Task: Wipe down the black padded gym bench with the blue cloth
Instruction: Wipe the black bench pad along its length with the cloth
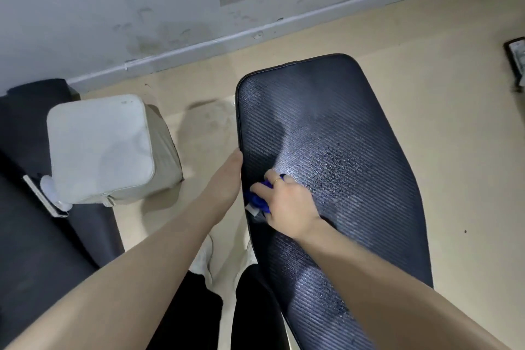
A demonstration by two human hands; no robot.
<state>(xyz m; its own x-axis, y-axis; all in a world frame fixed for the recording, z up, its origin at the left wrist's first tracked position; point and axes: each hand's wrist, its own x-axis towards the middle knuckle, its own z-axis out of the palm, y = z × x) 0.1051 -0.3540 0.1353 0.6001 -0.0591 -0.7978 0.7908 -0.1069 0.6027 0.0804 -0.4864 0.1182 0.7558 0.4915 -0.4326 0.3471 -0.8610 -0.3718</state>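
Note:
The black padded gym bench [326, 122] fills the middle and right of the view, its ribbed surface shiny, with wet droplets near the centre. My right hand [287, 202] grips the bunched blue cloth [257, 199] and presses it onto the pad near its left edge; a small white tag sticks out of the cloth. My left hand [227, 176] lies along the bench's left edge with the thumb side against the rim; its fingers are hidden beyond that edge.
A white lidded bin [102, 148] stands on the beige floor left of the bench. A dark padded seat [31, 207] lies at the far left. The wall and skirting run along the back. My legs and white shoes [203, 258] are below the bench.

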